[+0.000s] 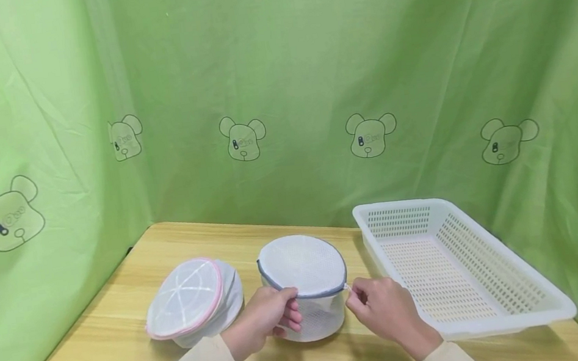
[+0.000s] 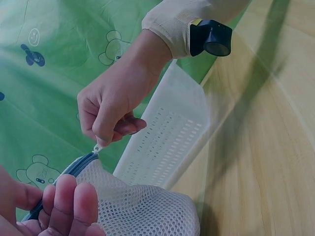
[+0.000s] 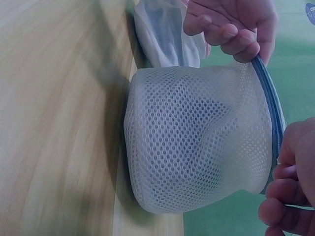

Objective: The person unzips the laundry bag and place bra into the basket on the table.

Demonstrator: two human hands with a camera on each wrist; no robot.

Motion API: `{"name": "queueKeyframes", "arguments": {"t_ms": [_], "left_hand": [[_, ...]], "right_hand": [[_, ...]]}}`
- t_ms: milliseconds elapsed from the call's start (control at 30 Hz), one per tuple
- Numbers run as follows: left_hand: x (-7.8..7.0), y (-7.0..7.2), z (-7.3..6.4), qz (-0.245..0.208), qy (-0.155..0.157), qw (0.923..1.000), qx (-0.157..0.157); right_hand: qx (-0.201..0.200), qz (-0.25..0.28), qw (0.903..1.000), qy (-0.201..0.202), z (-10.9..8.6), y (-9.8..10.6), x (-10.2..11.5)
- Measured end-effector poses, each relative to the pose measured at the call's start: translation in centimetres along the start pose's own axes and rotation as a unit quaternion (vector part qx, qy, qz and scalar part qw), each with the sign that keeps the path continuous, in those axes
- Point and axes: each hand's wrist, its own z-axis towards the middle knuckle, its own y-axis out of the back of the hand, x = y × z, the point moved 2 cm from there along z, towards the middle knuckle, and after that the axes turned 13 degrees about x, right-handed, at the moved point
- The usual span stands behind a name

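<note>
A round white mesh laundry bag (image 1: 303, 262) with a blue-grey zipper rim stands upright on the table, its lid lying across the top. My left hand (image 1: 271, 315) pinches the zipper rim at the front left between thumb and fingers. At the front right of the rim, my right hand (image 1: 385, 309) pinches the small white zipper pull (image 2: 97, 147). In the right wrist view the mesh side (image 3: 182, 137) bulges between both hands. Left of it, a second mesh bag (image 1: 186, 300) with a pink rim leans tilted on the table.
A white perforated plastic basket (image 1: 508, 320) stands on the right of the wooden table (image 1: 118, 346). Green patterned cloth (image 1: 274, 71) hangs behind and along both sides. A small black device (image 2: 211, 38) is strapped at my right wrist.
</note>
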Motion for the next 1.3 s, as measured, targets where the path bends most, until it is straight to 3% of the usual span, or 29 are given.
{"name": "queueKeyframes", "arguments": {"t_ms": [700,967,1300], "left_hand": [[0.2,0.6,-0.3,0.010,-0.001,0.9999,0.002],[0.1,1.0,-0.5,0.024,-0.001,0.9997,0.004],[0.2,1.5,-0.4,0.023,0.002,0.9997,0.005]], "right_hand": [[-0.006,-0.003,1.0000,-0.006,-0.1,0.1,-0.6],[0.009,-0.001,0.9998,-0.020,-0.2,0.1,-1.0],[-0.001,-0.003,1.0000,-0.008,-0.1,0.2,-1.3]]}}
